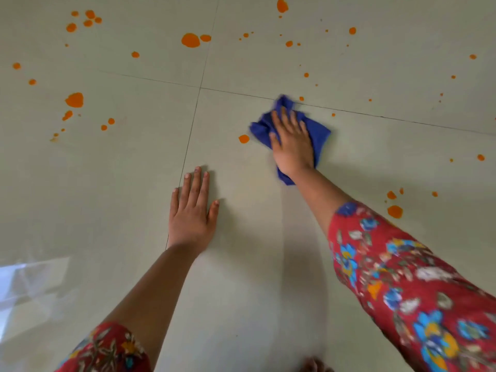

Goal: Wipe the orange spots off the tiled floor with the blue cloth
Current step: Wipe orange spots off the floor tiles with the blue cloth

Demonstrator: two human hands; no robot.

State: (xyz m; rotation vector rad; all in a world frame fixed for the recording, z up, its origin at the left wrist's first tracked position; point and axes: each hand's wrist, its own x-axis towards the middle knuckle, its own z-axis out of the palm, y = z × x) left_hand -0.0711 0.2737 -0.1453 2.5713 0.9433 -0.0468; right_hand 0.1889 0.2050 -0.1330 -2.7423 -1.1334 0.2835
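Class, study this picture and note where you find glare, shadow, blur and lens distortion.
Head view: glare whitens the floor at lower left. Head view: a soft shadow lies just right of the left hand. Head view: the right hand and cloth look slightly blurred, probably by motion. Head view: the grout line bows slightly, a wide-angle effect.

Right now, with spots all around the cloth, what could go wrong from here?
The blue cloth under the flat right hand is bunched, so a pass over the nearby orange spot may smear it rather than lift it. The floral right sleeve passes near a larger spot and could brush it. The left hand bracing flat on the glossy tile might slip.
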